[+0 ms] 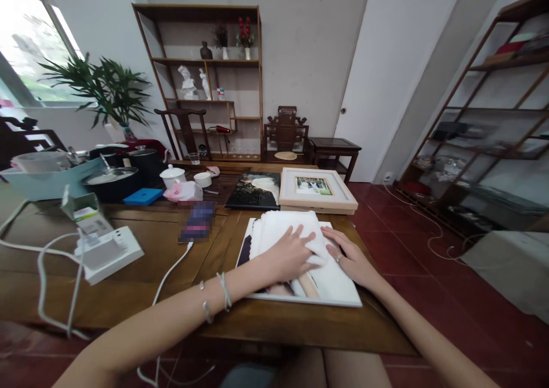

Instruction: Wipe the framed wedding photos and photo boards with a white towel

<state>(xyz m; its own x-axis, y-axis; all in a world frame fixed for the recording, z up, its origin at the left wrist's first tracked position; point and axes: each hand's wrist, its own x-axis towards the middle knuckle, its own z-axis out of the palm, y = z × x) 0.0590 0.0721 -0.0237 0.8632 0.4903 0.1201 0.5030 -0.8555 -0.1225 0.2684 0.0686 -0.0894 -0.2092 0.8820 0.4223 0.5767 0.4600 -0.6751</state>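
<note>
A folded white cloth with a scalloped edge lies on a flat photo panel near the table's front edge. My left hand presses on the cloth, palm down and fingers spread. On the panel's right side rests my right hand, its fingers stretched out and a ring on one of them; the thumb is near the cloth. Part of the panel's picture, dark and skin-toned areas, shows below and left of the cloth. The rest of the picture is hidden beneath cloth and hands.
Behind the panel lie a dark photo panel and a light framed photo. To the left are a phone on a white cable, a white power strip, a blue box, a lidded cup and black pots.
</note>
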